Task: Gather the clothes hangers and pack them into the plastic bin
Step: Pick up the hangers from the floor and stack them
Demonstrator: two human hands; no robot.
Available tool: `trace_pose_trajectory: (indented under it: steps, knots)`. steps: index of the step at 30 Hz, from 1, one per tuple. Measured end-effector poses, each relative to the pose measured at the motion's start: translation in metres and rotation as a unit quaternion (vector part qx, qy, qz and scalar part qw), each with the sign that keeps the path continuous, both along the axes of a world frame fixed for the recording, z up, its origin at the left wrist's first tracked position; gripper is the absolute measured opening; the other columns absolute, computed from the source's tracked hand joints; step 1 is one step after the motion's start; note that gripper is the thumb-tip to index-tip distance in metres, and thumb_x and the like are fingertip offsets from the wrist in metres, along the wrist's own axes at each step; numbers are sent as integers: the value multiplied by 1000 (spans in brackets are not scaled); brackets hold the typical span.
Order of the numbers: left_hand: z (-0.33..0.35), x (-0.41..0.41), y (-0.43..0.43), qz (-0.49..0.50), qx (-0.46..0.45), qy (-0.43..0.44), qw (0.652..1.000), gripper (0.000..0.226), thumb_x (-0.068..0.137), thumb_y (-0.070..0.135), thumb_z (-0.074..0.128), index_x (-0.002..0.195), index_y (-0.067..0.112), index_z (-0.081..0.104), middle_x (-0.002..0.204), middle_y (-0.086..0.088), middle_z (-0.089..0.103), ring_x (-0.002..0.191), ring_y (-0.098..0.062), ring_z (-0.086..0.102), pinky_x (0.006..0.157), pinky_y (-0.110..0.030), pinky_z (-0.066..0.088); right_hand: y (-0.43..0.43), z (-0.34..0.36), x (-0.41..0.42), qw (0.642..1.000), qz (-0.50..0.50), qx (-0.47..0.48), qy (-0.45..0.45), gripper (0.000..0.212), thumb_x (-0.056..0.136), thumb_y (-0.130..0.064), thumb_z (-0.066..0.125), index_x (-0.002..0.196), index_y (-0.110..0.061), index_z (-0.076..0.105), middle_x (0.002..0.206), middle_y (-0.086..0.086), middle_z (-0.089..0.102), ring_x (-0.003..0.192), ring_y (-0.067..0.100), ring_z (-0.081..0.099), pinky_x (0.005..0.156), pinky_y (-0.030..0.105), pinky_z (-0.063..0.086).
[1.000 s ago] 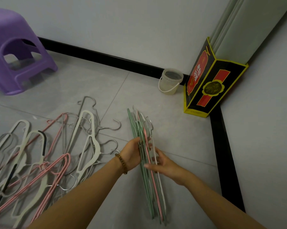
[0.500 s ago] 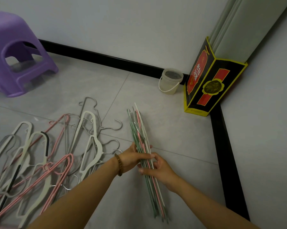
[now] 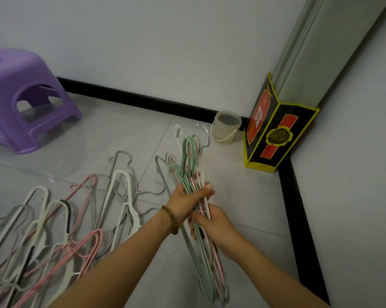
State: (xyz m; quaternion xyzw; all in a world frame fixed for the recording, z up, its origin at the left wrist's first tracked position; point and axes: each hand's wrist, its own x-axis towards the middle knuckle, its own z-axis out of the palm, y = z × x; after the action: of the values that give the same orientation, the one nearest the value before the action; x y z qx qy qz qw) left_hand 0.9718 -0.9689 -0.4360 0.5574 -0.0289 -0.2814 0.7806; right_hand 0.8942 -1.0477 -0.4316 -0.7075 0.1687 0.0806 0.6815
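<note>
A bunch of thin green, pink and white hangers (image 3: 191,162) is held above the tiled floor, hooks pointing away toward the corner. My left hand (image 3: 185,202), with a bead bracelet at the wrist, is clenched around the middle of the bunch. My right hand (image 3: 212,225) grips the same bunch just below it. A loose pile of white, pink, grey and black hangers (image 3: 60,221) lies spread on the floor at the left. No plastic bin shows in this view.
A purple plastic stool (image 3: 25,101) stands at the far left by the wall. In the corner sit a small translucent bucket (image 3: 225,127) and a black, yellow and red box (image 3: 274,134). A black skirting (image 3: 298,218) runs along both walls.
The bunch has turned, so its hooks now fan out at the far end. Both hands have closed tighter around its middle, the left above the right.
</note>
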Motion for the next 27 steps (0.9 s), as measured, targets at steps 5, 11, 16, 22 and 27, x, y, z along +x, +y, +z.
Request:
trace_pose_trajectory:
  steps: [5,11,16,22,27]
  knots:
    - [126,13,14,20,4,-20,1000,12,83,10,66,93,14,62,91,-8,70,88,-19,70,68,-28,58,1,134,15,1000,25,16,6,11,88,-9,61,77,-8,60,60,7,59,46,15,55,50,24,48]
    - [333,8,32,-25,40,-75,996,9,81,15,69,86,19,63,86,1,73,98,-27,68,87,-44,54,5,348,-4,998,55,-20,17,14,87,-22,66,83,-9,68,73,10,72,55,15,65,56,24,55]
    - [520,-16,36,-31,41,-91,995,11,84,20,66,89,15,58,87,-4,70,91,-25,71,83,-40,56,3,534,-34,976,124,-162,72,35,82,-37,68,100,-7,66,93,12,73,68,13,68,73,31,57]
    - [717,-78,34,-121,64,-191,972,8,86,20,63,93,17,63,91,-1,71,77,-4,68,67,-13,53,36,723,-85,880,-78,-468,25,57,77,-31,70,127,-19,44,114,1,64,101,23,63,79,32,52]
    - [842,-143,33,-214,61,-252,942,17,85,37,61,93,23,65,97,0,71,92,-11,67,85,-26,52,49,825,-162,878,-229,-417,-54,27,77,-23,61,105,-23,59,91,-4,69,83,18,65,69,32,53]
